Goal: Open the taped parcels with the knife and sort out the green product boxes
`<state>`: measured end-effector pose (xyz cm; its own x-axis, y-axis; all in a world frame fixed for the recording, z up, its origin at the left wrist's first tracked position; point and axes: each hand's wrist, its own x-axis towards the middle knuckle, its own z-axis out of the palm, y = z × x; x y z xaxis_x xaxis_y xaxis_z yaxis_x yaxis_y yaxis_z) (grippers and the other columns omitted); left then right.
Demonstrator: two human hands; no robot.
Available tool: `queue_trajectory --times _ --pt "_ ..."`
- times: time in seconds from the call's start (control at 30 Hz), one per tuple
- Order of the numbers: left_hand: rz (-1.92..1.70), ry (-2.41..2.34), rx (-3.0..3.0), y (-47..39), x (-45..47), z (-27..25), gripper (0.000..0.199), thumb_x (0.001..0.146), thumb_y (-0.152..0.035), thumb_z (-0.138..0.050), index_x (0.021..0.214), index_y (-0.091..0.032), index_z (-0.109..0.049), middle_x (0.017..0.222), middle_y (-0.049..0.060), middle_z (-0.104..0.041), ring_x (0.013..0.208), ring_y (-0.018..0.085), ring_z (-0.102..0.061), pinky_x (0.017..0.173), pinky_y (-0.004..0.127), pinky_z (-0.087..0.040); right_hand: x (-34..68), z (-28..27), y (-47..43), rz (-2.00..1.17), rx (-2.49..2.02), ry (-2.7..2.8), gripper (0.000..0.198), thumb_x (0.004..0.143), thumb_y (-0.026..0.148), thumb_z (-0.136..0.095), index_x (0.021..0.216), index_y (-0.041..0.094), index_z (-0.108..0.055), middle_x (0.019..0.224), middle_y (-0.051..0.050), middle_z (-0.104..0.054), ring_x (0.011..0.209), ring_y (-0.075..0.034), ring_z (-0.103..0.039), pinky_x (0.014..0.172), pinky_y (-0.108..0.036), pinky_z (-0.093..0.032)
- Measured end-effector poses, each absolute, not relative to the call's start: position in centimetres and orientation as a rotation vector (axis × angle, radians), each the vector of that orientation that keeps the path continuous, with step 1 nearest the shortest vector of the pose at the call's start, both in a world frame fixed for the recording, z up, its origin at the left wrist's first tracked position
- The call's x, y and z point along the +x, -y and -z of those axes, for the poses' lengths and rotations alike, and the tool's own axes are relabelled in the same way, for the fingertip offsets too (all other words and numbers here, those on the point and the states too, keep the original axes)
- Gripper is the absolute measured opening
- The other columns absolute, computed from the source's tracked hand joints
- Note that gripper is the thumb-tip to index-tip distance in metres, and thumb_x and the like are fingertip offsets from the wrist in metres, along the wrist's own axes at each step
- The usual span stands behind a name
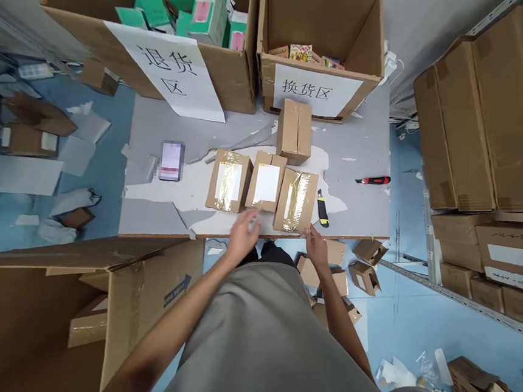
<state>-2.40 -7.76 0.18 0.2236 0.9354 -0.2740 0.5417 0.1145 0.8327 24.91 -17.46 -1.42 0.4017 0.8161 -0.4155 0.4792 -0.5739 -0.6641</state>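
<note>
Three small cardboard boxes stand in a row near the front edge of the grey surface, where the hands are at work: the left box, the middle box and the right box. The left and right boxes have shiny tape over their tops, while the middle box shows a plain white label. The left hand is at the front edge of the middle box, thumb and fingers apart, gripping nothing; whether it touches the box is unclear. The right hand has its fingertips at the near right corner of the right box; I cannot tell whether they grasp it or only rest there. A fourth box stands behind the row. Just beside the right box lies a yellow-and-black knife, with a red knife farther right. A phone lies well left of the row. At the back stand two large cartons with paper signs, the left carton holding green packs, the right carton small boxes.
</note>
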Motion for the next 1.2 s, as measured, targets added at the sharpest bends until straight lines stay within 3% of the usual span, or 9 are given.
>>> queue_trajectory --times 0.07,0.13,0.27,0.4,0.5,0.63,0.77,0.97,1.2 --pt "-0.620 -1.670 1.614 5.8 -6.4 -0.1 0.063 0.103 -0.041 -0.074 0.163 -0.023 -0.064 0.171 0.019 -0.059 0.167 0.040 -0.048 0.143 0.060 -0.037 25.2 1.3 16.8 -0.981 -2.331 1.112 0.091 0.110 0.079 -0.045 0.165 0.010 -0.066 0.151 -0.030 -0.076 0.128 -0.039 -0.082 0.116 -0.055 -0.064" --pt "-0.565 -1.771 1.600 3.6 -9.8 0.5 0.108 0.084 -0.044 -0.095 0.177 -0.016 -0.047 0.182 0.025 -0.042 0.176 0.047 -0.030 0.147 0.062 -0.025 25.0 1.4 15.6 -1.004 -2.329 1.061 0.095 0.109 0.077 -0.048 0.171 0.006 -0.058 0.162 -0.032 -0.069 0.136 -0.038 -0.079 0.118 -0.052 -0.062" --pt "-0.361 -1.632 1.514 0.3 -12.3 2.0 0.143 0.072 -0.045 -0.102 0.188 -0.018 -0.023 0.175 0.024 -0.048 0.169 0.046 -0.042 0.143 0.057 -0.036 24.2 1.4 12.9 -0.973 -2.296 1.077 0.097 0.106 0.079 -0.056 0.174 0.010 -0.055 0.167 -0.026 -0.068 0.154 -0.040 -0.067 0.125 -0.052 -0.057" --pt "-0.356 -1.610 1.517 -0.2 -11.9 2.4 0.139 0.074 -0.040 -0.099 0.188 -0.020 -0.022 0.168 0.024 -0.051 0.164 0.048 -0.047 0.138 0.060 -0.042 24.0 -0.3 11.3 -1.020 -2.425 1.066 0.093 0.106 0.068 -0.063 0.176 0.007 -0.053 0.154 -0.028 -0.076 0.147 -0.044 -0.072 0.122 -0.056 -0.059" --pt "-0.316 -1.589 1.460 -0.7 -12.3 2.0 0.147 0.071 -0.043 -0.102 0.188 -0.019 -0.017 0.169 0.025 -0.050 0.165 0.049 -0.048 0.137 0.062 -0.043 22.7 -2.4 9.6 -0.845 -2.476 1.218 0.085 0.108 0.058 -0.065 0.174 0.005 -0.056 0.166 -0.031 -0.066 0.161 -0.045 -0.060 0.132 -0.062 -0.050" --pt "-0.313 -1.588 1.353 -2.9 -13.0 1.9 0.145 0.078 -0.059 -0.098 0.188 -0.016 -0.014 0.176 0.028 -0.045 0.169 0.047 -0.045 0.138 0.061 -0.042 17.7 -3.5 4.7 -0.747 -2.197 1.500 0.071 0.116 0.053 -0.052 0.176 0.014 -0.055 0.180 -0.021 -0.056 0.170 -0.035 -0.049 0.142 -0.057 -0.040" --pt "-0.266 -1.583 1.332 -5.2 -13.2 2.5 0.122 0.087 -0.057 -0.089 0.182 -0.009 -0.029 0.179 0.033 -0.043 0.169 0.048 -0.045 0.137 0.061 -0.042 12.2 -2.1 0.3 -0.828 -2.310 1.570 0.070 0.116 0.042 -0.053 0.176 0.006 -0.052 0.185 -0.025 -0.048 0.173 -0.039 -0.043 0.145 -0.059 -0.035" --pt "-0.241 -1.561 1.325 -5.1 -13.9 3.8 0.090 0.092 -0.060 -0.082 0.165 -0.014 -0.056 0.160 0.026 -0.065 0.152 0.045 -0.063 0.123 0.057 -0.055 7.8 -0.3 -0.2 -0.691 -2.541 1.626 0.077 0.118 0.039 -0.056 0.177 -0.008 -0.042 0.189 -0.036 -0.030 0.183 -0.046 -0.018 0.147 -0.064 -0.022" --pt "-0.433 -1.526 1.217 -4.2 -14.9 5.8 0.076 0.091 -0.064 -0.083 0.151 -0.019 -0.069 0.146 0.020 -0.077 0.137 0.040 -0.072 0.115 0.052 -0.060 6.2 1.6 1.0 -0.765 -2.379 1.678 0.071 0.116 0.040 -0.060 0.183 0.019 -0.047 0.195 -0.019 -0.027 0.183 -0.053 -0.009 0.138 -0.082 -0.032"
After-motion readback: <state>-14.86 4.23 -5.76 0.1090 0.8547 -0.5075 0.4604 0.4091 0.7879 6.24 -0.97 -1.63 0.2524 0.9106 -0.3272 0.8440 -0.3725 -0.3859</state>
